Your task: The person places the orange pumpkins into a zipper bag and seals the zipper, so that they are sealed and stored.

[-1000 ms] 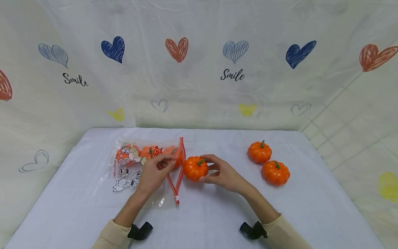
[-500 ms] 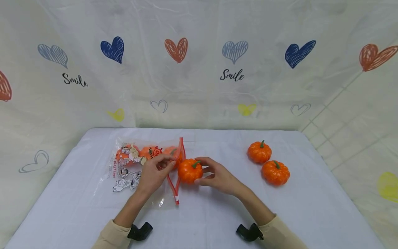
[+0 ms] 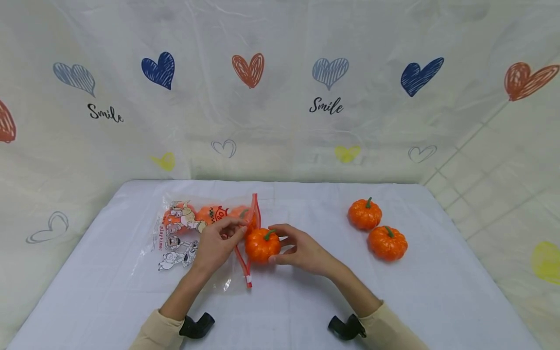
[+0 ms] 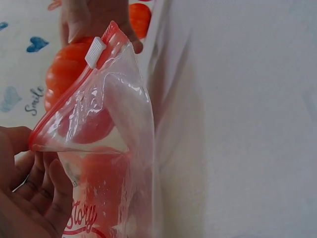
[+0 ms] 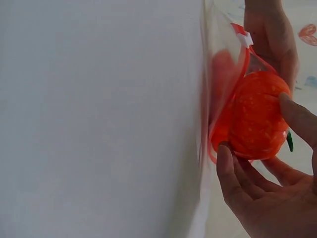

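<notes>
A clear zip bag (image 3: 175,248) with a red zip edge and cartoon prints lies on the left half of the table, several orange pumpkins inside it. My left hand (image 3: 218,245) pinches the upper rim of the bag's mouth between thumb and fingers. In the left wrist view the mouth gapes beside a white slider (image 4: 95,52). My right hand (image 3: 302,250) grips a small orange pumpkin (image 3: 262,246) with a green stem, thumb on one side and fingers on the other. This pumpkin overlaps the red zip edge, right at the bag's opening in the right wrist view.
Two more orange pumpkins, a rear one (image 3: 365,214) and a front one (image 3: 388,243), sit close together on the right of the white-covered table (image 3: 306,301). Behind it hangs a pale backdrop (image 3: 280,121) printed with hearts.
My right hand has carried the pumpkin left and slightly toward me, from beside the bag's mouth to over its red edge. The left hand and the bag have stayed put.
</notes>
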`<state>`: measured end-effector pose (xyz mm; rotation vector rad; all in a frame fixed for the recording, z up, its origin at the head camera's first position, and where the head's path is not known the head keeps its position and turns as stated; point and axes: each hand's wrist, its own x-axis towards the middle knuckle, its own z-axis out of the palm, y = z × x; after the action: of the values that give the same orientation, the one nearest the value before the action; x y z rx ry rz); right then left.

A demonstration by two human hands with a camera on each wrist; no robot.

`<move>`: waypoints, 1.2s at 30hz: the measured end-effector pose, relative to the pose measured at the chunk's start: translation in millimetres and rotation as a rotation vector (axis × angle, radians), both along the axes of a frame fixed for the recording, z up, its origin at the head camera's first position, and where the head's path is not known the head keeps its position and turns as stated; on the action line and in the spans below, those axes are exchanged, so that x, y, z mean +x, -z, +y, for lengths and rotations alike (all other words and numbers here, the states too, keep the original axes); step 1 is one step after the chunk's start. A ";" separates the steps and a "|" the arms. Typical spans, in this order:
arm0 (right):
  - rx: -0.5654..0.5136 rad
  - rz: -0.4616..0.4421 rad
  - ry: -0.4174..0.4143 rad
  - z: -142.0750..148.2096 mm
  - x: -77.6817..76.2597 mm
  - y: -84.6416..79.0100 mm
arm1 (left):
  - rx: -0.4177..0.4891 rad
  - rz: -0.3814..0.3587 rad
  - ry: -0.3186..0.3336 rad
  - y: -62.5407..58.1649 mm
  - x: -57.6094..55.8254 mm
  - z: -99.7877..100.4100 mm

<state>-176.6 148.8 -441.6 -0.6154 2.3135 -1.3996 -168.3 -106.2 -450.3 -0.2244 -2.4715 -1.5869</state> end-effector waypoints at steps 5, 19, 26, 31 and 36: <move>0.008 -0.004 -0.001 -2.0 1.3 -0.4 | 0.026 -0.011 0.011 -0.1 0.5 0.2; 0.021 0.020 -0.034 -12.5 3.7 -0.8 | 0.030 -0.046 0.018 -1.7 2.9 0.4; 0.032 0.015 -0.031 -17.5 3.4 -0.1 | 0.029 -0.031 0.023 -2.2 2.9 0.8; 0.043 0.025 -0.010 -21.2 4.0 2.0 | 0.031 -0.035 0.024 -1.7 2.7 0.3; 0.049 0.033 -0.005 -23.7 4.8 2.5 | 0.030 -0.038 0.018 -1.8 3.1 0.4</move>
<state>-171.8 125.1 -444.1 -0.6338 2.3631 -1.3363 -165.2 -105.7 -448.5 -0.2137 -2.4786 -1.6499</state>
